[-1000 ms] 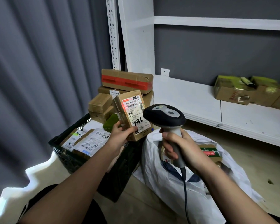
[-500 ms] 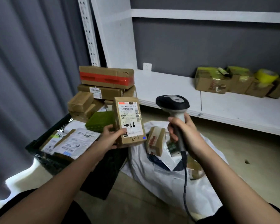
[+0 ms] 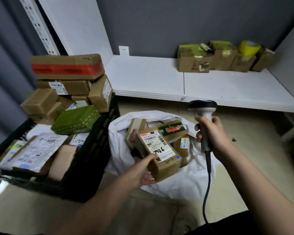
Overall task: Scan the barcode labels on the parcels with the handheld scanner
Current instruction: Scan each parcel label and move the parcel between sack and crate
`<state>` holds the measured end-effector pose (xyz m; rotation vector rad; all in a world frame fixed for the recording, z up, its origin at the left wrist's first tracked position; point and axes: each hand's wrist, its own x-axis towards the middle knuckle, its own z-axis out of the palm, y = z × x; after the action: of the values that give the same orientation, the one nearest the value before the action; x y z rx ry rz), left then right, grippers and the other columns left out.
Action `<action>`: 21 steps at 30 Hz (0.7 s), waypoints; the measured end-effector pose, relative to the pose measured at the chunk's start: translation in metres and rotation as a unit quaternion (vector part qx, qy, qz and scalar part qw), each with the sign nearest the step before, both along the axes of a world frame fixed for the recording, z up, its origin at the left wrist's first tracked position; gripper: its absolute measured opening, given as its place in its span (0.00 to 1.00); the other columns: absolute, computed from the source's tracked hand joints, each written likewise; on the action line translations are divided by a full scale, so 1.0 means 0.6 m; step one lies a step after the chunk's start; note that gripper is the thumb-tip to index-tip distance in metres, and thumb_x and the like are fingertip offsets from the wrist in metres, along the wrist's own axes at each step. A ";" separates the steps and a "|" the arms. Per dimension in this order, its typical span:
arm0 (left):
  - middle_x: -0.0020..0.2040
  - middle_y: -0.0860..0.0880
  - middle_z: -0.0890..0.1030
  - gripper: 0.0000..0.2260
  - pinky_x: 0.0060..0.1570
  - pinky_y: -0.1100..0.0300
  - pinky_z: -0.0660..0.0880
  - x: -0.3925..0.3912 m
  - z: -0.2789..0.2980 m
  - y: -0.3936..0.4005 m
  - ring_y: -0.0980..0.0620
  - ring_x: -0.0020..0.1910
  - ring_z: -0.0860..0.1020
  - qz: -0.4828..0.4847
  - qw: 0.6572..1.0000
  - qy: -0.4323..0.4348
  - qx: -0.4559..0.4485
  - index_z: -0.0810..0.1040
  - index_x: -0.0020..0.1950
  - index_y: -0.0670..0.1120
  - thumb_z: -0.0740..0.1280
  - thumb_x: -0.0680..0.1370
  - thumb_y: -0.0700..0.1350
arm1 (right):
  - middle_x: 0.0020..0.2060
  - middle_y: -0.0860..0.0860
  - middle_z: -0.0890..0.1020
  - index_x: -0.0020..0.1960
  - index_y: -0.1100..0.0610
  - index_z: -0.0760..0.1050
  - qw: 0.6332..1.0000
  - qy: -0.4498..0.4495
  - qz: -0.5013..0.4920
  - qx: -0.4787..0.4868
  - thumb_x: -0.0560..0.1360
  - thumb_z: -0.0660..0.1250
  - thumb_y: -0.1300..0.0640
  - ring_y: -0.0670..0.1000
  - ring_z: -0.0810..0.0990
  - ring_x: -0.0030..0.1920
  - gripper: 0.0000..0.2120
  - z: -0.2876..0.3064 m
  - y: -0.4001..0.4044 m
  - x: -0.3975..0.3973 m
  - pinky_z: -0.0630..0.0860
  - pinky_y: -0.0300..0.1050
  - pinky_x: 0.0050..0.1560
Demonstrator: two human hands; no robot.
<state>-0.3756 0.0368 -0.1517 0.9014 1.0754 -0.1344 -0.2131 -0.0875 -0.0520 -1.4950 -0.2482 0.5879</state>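
Observation:
My left hand [image 3: 143, 172] grips a small brown parcel [image 3: 166, 164] by its lower left corner. Its white label [image 3: 157, 145], marked 7936 in black, faces up. The parcel hangs low over the open mouth of a white sack [image 3: 120, 145] that holds several other parcels. My right hand [image 3: 210, 133] holds the handheld scanner [image 3: 203, 109] upright by its grey handle, to the right of the parcel and apart from it. The scanner's black head points away from me, and its cable [image 3: 208, 180] trails down toward my lap.
A black crate [image 3: 90, 160] at the left is piled with brown boxes, a green parcel [image 3: 76, 120] and white mail bags. A low white shelf [image 3: 159, 78] behind carries several taped boxes [image 3: 193, 61] at the far right. Grey curtain on the left.
My left hand has carried the 7936 parcel from in front of the crate down and right over the sack. The scanner has swung right, away from the label.

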 end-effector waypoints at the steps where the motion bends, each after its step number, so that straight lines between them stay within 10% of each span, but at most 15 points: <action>1: 0.47 0.42 0.81 0.21 0.33 0.56 0.80 0.023 -0.014 -0.017 0.46 0.41 0.81 0.035 0.999 -0.001 -0.034 0.76 0.60 0.42 0.70 0.73 0.53 | 0.32 0.52 0.73 0.54 0.57 0.60 1.000 0.004 -0.005 0.003 0.79 0.65 0.57 0.46 0.67 0.21 0.14 -0.001 -0.006 0.007 0.65 0.38 0.21; 7: 0.63 0.41 0.77 0.24 0.51 0.49 0.73 0.136 -0.072 -0.047 0.43 0.59 0.75 0.225 0.970 -0.018 -0.096 0.71 0.67 0.43 0.67 0.76 0.56 | 0.29 0.51 0.72 0.50 0.55 0.60 0.998 0.037 -0.030 0.039 0.79 0.64 0.58 0.47 0.67 0.21 0.11 -0.007 -0.017 0.031 0.65 0.38 0.22; 11: 0.69 0.37 0.70 0.28 0.61 0.46 0.71 0.154 -0.108 -0.022 0.37 0.66 0.71 0.114 0.987 0.059 -0.097 0.65 0.71 0.38 0.59 0.80 0.58 | 0.29 0.51 0.73 0.50 0.55 0.61 0.998 0.044 -0.006 0.044 0.79 0.65 0.58 0.47 0.67 0.21 0.11 -0.018 -0.012 0.036 0.65 0.40 0.24; 16: 0.43 0.38 0.81 0.21 0.40 0.58 0.78 0.125 -0.111 0.012 0.46 0.41 0.80 0.000 0.996 0.087 -0.001 0.77 0.47 0.33 0.54 0.84 0.49 | 0.27 0.49 0.74 0.54 0.57 0.62 0.999 0.033 0.029 0.016 0.78 0.66 0.57 0.47 0.68 0.22 0.13 -0.037 -0.005 0.031 0.65 0.41 0.25; 21: 0.40 0.43 0.80 0.10 0.31 0.61 0.78 0.112 -0.092 0.021 0.49 0.36 0.80 0.009 0.994 0.083 0.070 0.74 0.45 0.39 0.59 0.82 0.41 | 0.28 0.49 0.74 0.53 0.56 0.62 0.998 0.039 0.039 -0.007 0.78 0.66 0.56 0.47 0.69 0.22 0.13 -0.041 0.002 0.024 0.66 0.40 0.23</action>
<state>-0.3081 0.0497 -0.2071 1.0198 1.2585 -0.1220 -0.1987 -0.0862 -0.0763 -1.4766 -0.2430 0.7108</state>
